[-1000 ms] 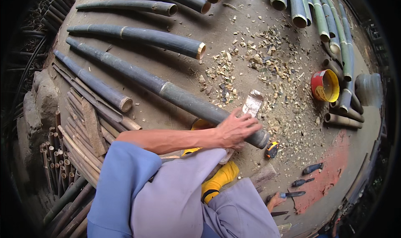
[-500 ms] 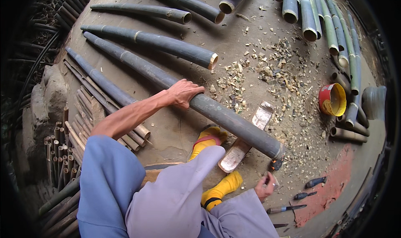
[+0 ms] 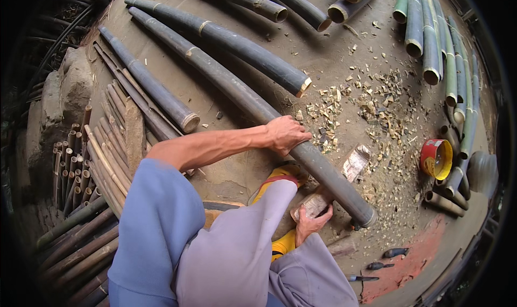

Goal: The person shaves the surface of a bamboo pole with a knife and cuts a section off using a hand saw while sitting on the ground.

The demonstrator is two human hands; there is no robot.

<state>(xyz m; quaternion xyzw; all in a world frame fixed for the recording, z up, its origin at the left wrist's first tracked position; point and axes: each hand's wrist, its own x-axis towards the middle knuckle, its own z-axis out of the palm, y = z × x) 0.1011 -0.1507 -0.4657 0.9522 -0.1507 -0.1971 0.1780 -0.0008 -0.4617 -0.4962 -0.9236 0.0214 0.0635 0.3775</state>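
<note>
A long dark bamboo pole point(image 3: 231, 89) slants from the far left toward the near right. My left hand point(image 3: 288, 134) wraps over it, knuckles up, fairly close to its near end. Beneath that end a pale, worn wooden block point(image 3: 355, 164) lies crosswise. With thumb and fingers around the block's near end, my right hand point(image 3: 313, 223) grips it close to my yellow-covered foot. A small black and orange object point(image 3: 355, 224) is mostly hidden under the pole's tip.
More bamboo poles point(image 3: 237, 48) lie at the far left, others point(image 3: 431, 54) at the far right. Wood chips point(image 3: 382, 116) litter the ground. A red and yellow bucket point(image 3: 436, 159) stands right, beyond a red sheet point(image 3: 414, 253) with dark-handled tools point(image 3: 396, 252). Thin cut bamboo point(image 3: 75, 167) stands left.
My right hand has moved left from beside the pole's tip onto the block's near end and closed around it. My left hand stays on the pole; the whole view has shifted.
</note>
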